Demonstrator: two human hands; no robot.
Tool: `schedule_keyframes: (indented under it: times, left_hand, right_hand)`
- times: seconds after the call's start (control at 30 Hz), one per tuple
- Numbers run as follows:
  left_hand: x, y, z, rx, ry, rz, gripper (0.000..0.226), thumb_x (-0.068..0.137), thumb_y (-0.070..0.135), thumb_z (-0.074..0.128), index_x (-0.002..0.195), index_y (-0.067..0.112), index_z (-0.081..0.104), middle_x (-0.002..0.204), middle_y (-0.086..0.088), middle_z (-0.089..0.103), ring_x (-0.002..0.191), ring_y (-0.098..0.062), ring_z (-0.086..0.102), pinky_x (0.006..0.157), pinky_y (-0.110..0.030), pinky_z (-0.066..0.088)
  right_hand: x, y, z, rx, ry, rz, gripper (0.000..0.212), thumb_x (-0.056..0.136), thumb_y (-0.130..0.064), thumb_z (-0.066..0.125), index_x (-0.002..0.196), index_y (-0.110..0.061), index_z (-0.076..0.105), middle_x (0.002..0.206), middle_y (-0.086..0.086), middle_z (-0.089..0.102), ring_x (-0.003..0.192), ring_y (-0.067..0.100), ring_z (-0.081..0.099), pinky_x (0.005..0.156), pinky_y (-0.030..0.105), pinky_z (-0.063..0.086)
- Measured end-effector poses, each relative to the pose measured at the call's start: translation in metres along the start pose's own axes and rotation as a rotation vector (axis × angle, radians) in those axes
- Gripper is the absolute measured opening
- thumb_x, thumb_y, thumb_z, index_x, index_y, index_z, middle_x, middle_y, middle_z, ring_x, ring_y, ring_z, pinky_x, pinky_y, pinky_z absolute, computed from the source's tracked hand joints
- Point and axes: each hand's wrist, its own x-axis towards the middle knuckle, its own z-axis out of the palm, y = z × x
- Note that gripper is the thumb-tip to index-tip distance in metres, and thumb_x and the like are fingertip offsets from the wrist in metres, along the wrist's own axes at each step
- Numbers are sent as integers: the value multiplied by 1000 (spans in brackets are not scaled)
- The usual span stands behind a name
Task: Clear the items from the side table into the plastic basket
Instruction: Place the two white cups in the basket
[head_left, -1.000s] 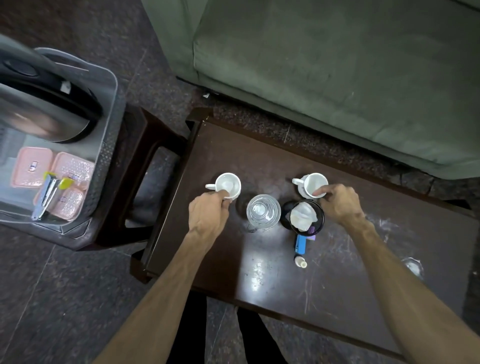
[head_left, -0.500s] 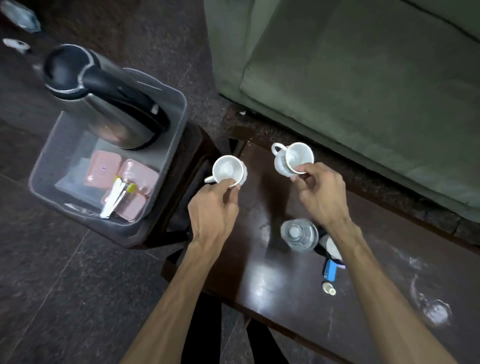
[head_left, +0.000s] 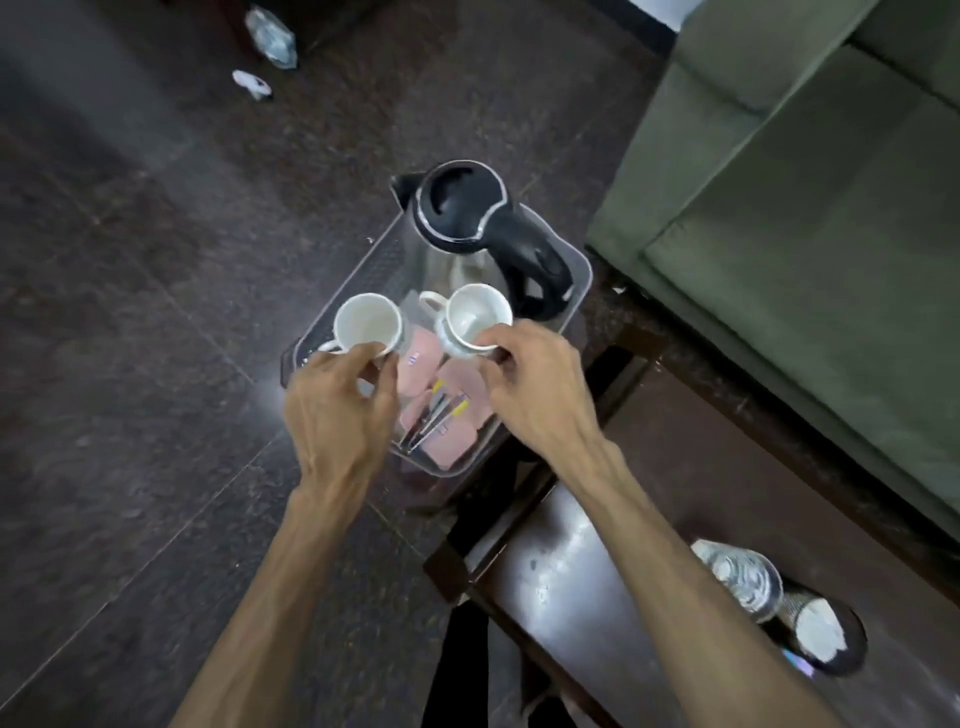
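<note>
My left hand (head_left: 340, 410) pinches the rim of a white cup (head_left: 368, 322), held over the left part of the clear plastic basket (head_left: 581, 283). My right hand (head_left: 535, 387) grips a second white cup (head_left: 470, 319) above the basket's middle. Inside the basket stand a black and steel kettle (head_left: 467, 218), pink lidded boxes (head_left: 457, 415) and a stapler (head_left: 434, 415). On the dark side table (head_left: 597, 597) at lower right remain a clear glass (head_left: 740, 577) and a dark bowl (head_left: 826, 636) with something white in it.
A green sofa (head_left: 810, 218) runs along the right, close behind the table. The basket rests on a dark wooden stool (head_left: 618, 358) beside the table. Two bits of litter (head_left: 270, 39) lie on the dark stone floor at the top left.
Both hands lifted the cups off the table and carried them left, from above the table's edge to above the basket. My view swung left with them.
</note>
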Motion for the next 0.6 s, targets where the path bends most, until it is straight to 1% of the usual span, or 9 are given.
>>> schedule_keyframes:
  times: [0.07, 0.17, 0.23, 0.3, 0.33, 0.47, 0.6]
  left_hand:
    - [13, -26, -6, 38, 0, -4, 19, 89, 27, 71, 98, 15, 83, 79, -8, 80, 79, -34, 71, 72, -39, 50]
    - [23, -54, -9, 129, -51, -17, 21, 89, 29, 66, 95, 18, 82, 78, -8, 78, 79, -35, 69, 81, -42, 43]
    - [24, -65, -7, 164, -76, -26, 17, 89, 26, 67, 91, 18, 81, 76, -8, 78, 78, -34, 68, 81, -41, 39]
    - [20, -70, -3, 174, -97, -36, 14, 88, 23, 70, 91, 17, 82, 74, -8, 78, 78, -34, 68, 82, -42, 37]
    - [17, -69, 1, 179, -109, -39, 14, 88, 23, 71, 91, 17, 83, 74, -8, 78, 78, -33, 69, 82, -43, 37]
    - [6, -61, 19, 230, -188, -71, 12, 86, 20, 72, 89, 17, 83, 70, -9, 78, 74, -33, 66, 80, -41, 32]
    - [1, -59, 31, 299, -236, -129, 12, 81, 22, 72, 85, 18, 82, 69, -10, 76, 75, -34, 64, 80, -42, 31]
  right_hand:
    - [16, -23, 20, -39, -71, -27, 20, 87, -21, 70, 105, -17, 76, 91, 8, 68, 90, 34, 66, 79, 41, 51]
    - [40, -50, 47, -112, -138, -88, 15, 88, -16, 65, 97, -8, 74, 90, 13, 69, 88, 37, 65, 71, 37, 40]
    - [57, -61, 59, -195, -160, -105, 21, 88, -11, 61, 103, -6, 75, 99, 16, 72, 95, 41, 67, 73, 39, 45]
    - [74, -70, 68, -287, -210, -96, 27, 88, -13, 62, 112, -7, 74, 110, 18, 72, 104, 43, 67, 80, 42, 52]
    - [80, -73, 71, -326, -243, -90, 28, 88, -14, 63, 113, -6, 73, 113, 20, 72, 106, 45, 67, 82, 43, 53]
    - [95, -81, 84, -447, -333, -97, 25, 88, -8, 66, 112, 0, 71, 116, 26, 72, 109, 48, 68, 82, 43, 55]
    - [104, -80, 93, -519, -348, -116, 29, 90, -1, 60, 117, -2, 71, 120, 25, 71, 113, 47, 68, 85, 44, 56]
